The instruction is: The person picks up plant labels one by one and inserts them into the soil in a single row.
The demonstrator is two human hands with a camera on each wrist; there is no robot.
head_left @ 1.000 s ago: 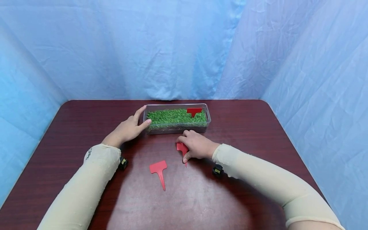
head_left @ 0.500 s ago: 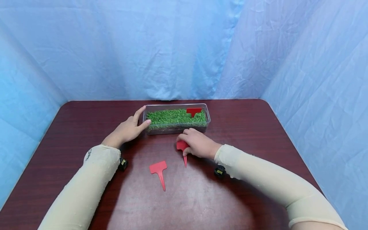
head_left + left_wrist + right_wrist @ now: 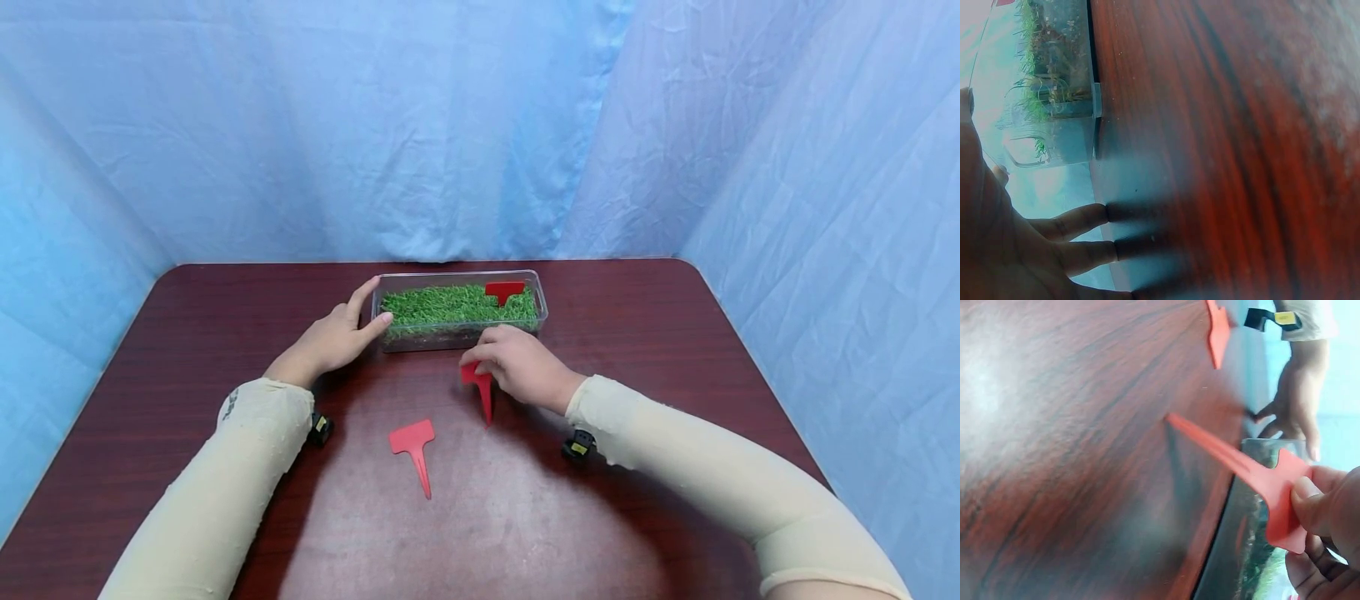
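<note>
Red plant label [image 3: 481, 390] now lifted, tilted, pinched by right hand [image 3: 521, 367].

Dark red-brown wood-grain counter [image 3: 660, 333], rounded far corners, fills lower frame. Wrinkled pale blue cloth [image 3: 375, 125] hangs behind and along both sides. Even, soft light; faint sheen on counter lower centre.

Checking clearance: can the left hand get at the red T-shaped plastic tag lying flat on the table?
Probably yes. The left hand rests against the clear plastic box of artificial grass and holds nothing; bare dark red table lies between it and the flat red T-shaped plastic tag.
</note>
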